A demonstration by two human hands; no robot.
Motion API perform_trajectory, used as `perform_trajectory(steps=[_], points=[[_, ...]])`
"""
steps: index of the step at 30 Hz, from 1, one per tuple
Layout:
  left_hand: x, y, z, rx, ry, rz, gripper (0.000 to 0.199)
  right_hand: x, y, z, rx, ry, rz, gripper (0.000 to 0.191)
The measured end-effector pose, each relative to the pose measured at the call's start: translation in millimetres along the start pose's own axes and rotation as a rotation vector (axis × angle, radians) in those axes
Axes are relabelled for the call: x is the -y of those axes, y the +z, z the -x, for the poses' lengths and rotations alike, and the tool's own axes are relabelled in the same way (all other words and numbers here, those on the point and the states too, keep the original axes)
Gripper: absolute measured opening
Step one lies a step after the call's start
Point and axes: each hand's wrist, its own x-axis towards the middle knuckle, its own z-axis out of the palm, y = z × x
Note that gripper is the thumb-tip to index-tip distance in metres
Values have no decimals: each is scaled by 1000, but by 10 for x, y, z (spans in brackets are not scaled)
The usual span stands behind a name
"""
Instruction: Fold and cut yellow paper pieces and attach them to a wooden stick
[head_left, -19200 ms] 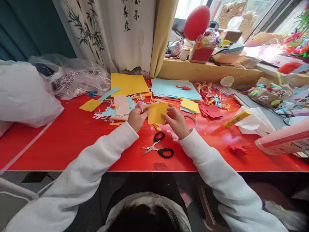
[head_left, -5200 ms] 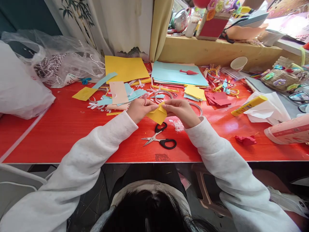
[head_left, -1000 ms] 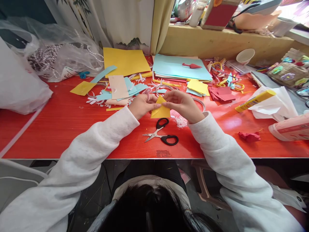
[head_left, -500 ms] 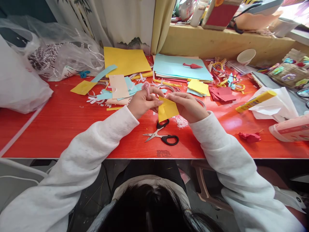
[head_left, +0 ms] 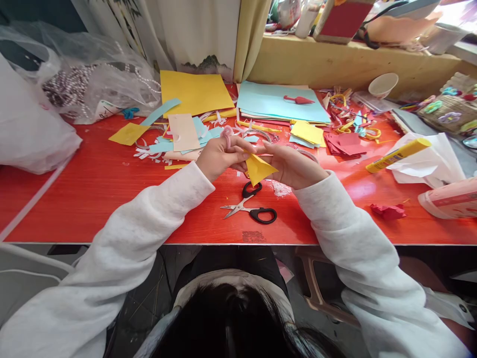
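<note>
A small yellow paper [head_left: 258, 170], folded to a pointed shape, is between my two hands above the red table [head_left: 93, 199]. My left hand [head_left: 222, 156] pinches its left edge between thumb and fingers; a fuzzy pink ring [head_left: 226, 136] sits on one finger. My right hand [head_left: 294, 163] is at the paper's upper right, its fingers bent behind the sheet and partly hidden. Just below the paper lie open scissors [head_left: 248, 206] with black handles, blades pointing left.
Behind my hands are paper scraps [head_left: 183, 132], a yellow sheet [head_left: 196, 93] and blue sheets [head_left: 276, 102]. To the right lie red squares [head_left: 346, 143], a glue stick [head_left: 398, 155], crumpled red paper [head_left: 388, 211] and a pink container [head_left: 450, 199]. Plastic bags [head_left: 33, 119] stand left.
The yellow paper has gone from a flatter, wider shape to a narrower pointed one. My right hand has shifted slightly right and its fingers have moved off the paper's top edge.
</note>
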Motion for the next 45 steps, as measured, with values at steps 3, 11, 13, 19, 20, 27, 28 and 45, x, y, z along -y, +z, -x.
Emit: perform_trajectory(steps=[3,11,13,19,20,27,28,45], points=[[-3,9,-4,0,-6,16,6,-14,20,15,-6,-15,62,28],[-48,39,13,5,-63,30,14,-91,-29,-15,73,-17,193,31],[-39,39,5,1,-71,20,14,-90,-27,-16,90,-24,205,31],[21,27,-20,20,-59,8,2,-85,3,-16,55,16,215,32],[35,23,-22,23,-42,-8,2,-82,8,-14,41,21,215,33],[136,5,-40,13,123,-176,7,-47,31,12,87,71,312,37],[129,8,-43,13,98,-155,8,-47,30,12,90,71,321,36],[101,26,-19,8,154,-265,3,-55,23,2,123,153,290,22]])
